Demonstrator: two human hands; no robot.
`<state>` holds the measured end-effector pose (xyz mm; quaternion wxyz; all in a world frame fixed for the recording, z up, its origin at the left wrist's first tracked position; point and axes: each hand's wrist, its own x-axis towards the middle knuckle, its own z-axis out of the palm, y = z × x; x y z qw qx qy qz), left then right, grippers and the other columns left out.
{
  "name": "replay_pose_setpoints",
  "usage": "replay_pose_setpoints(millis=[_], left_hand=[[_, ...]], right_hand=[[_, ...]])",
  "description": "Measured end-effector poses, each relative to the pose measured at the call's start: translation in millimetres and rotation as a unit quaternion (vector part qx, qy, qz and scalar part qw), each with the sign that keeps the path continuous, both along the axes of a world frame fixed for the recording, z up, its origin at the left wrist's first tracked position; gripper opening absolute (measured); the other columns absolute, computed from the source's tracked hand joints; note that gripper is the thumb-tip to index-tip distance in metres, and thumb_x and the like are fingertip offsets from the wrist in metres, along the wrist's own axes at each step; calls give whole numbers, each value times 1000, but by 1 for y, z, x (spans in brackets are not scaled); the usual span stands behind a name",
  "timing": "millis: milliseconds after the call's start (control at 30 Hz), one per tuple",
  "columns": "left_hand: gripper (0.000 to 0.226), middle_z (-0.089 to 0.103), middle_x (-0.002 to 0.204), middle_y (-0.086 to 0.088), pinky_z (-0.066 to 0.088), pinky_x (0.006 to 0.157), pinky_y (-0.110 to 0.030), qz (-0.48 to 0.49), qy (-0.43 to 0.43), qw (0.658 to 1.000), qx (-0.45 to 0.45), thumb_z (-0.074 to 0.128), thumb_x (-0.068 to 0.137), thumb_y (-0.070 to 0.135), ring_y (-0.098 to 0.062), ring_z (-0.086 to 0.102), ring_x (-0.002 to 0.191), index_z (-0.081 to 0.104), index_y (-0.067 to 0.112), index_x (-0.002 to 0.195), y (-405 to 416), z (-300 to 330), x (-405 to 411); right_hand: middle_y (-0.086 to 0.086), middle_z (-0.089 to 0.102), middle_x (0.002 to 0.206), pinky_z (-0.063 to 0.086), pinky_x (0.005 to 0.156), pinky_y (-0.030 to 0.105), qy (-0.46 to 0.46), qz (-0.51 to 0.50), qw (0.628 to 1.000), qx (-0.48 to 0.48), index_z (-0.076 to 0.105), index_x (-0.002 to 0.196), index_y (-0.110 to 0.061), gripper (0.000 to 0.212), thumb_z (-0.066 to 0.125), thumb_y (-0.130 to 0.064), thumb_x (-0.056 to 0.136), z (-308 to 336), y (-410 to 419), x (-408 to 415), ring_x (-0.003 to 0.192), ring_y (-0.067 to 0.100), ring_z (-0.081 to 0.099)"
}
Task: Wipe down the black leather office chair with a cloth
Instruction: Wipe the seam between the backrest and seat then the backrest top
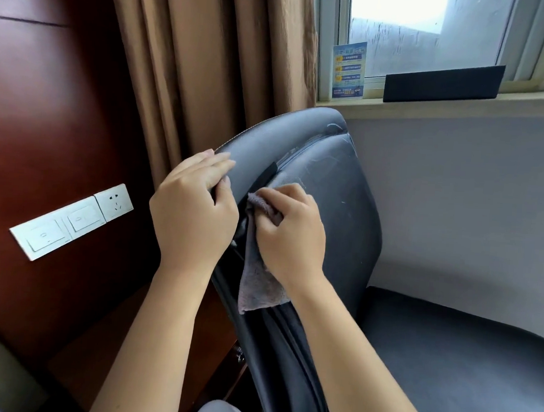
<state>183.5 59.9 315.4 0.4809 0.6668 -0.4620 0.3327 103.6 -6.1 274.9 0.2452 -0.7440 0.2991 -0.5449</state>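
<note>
A: Nearest to us, what are the two hands doing?

B: The right hand (290, 229) has its fingers (273, 195) curled round a greyish-purple terry cloth (258, 284), bunching the top against the black leather office chair (335, 193) while the loose tail hangs down the backrest's edge. The left hand (191, 207) clasps the outer edge of the backrest, fingers laid over the top panel and thumb tucked beneath, steadying it.

A: And where is the wiping happening?

B: At the seam where the headrest panel meets the padded back cushion, just beside the left hand. The seat lies lower right, untouched by the cloth at present.

A: How should this stroke go?

B: I'd judge the groove traps dust, so push a folded corner of cloth into it and draw along the seam rather than across. Keep the left hand braced, since the chair probably swivels and would turn away under pressure. Pale streaks show higher on the cushion toward the top corner; those likely need longer, overlapping passes afterwards.

A: Anything to watch?

B: The dangling tail could snag on the frame hardware below. Gathering it into the palm would give firmer contact.

A: And beyond the chair?

B: Brown pleated curtains (209, 58) hang behind, and a window sill (429, 108) holds a blue printed card (349, 72).
</note>
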Motion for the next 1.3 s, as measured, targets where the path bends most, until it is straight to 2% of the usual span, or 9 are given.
replay_pose_setpoints(millis=[167,300,467,667,800,1000,1067,1167,1300], left_hand=[[28,73,102,1,34,91,-6,-6,16,1000,-9,55,79,0,-12,63,107,76,11,95,-2,1,1],[28,73,101,3,29,91,2,-10,29,999,-11,56,79,0,-10,62,107,76,12,94,-3,0,2],[27,73,99,4,31,92,1,-17,43,999,-23,56,79,1,-10,63,106,76,12,92,-3,-1,1],[27,73,97,4,31,91,1,-19,54,998,-27,56,80,1,-9,62,107,76,13,91,0,-1,-3],[27,73,96,3,36,91,-6,-26,51,998,-30,55,80,0,-10,62,107,77,13,90,1,0,-5],[26,73,95,4,40,92,-12,-32,51,998,-31,55,81,1,-10,62,108,77,13,90,0,1,-5],[25,70,93,10,40,92,-12,-35,45,998,-33,55,82,2,-9,62,107,77,13,89,1,0,-4],[25,68,91,11,38,91,-5,-36,48,997,-38,55,81,2,-10,63,105,77,13,88,0,-1,-3],[24,60,87,19,35,89,0,-35,60,996,-54,57,80,1,-4,61,102,77,14,84,0,0,-5]], right_hand=[[-8,60,95,47,75,35,-8,3,998,57,74,96,-30,18,58,-26,87,16,-25,12,95,19,53],[-7,58,92,45,68,32,-12,-31,994,100,73,90,-29,19,54,-29,89,22,-46,22,92,22,55],[-4,60,91,49,74,38,-51,23,998,32,73,86,-20,18,55,-22,84,4,-34,14,91,23,57],[-7,61,88,41,74,23,-97,65,990,-79,72,94,-18,26,51,-28,81,-35,29,-5,84,15,52],[-8,60,88,41,70,23,-84,44,992,-81,71,95,-20,22,55,-27,82,-34,33,-7,82,12,50],[-5,60,87,47,59,33,-13,13,999,-49,71,88,-19,10,62,-20,84,-1,30,-1,79,19,56],[-3,61,87,48,61,33,-46,28,996,-76,71,92,-16,11,63,-19,84,-14,32,-4,78,19,57],[0,62,89,50,68,33,-107,43,992,-55,69,97,-12,15,63,-12,83,-56,38,-14,80,17,60],[-5,63,84,49,68,29,-102,-5,994,-38,69,92,-15,13,64,-11,80,-91,46,-26,79,12,60]])
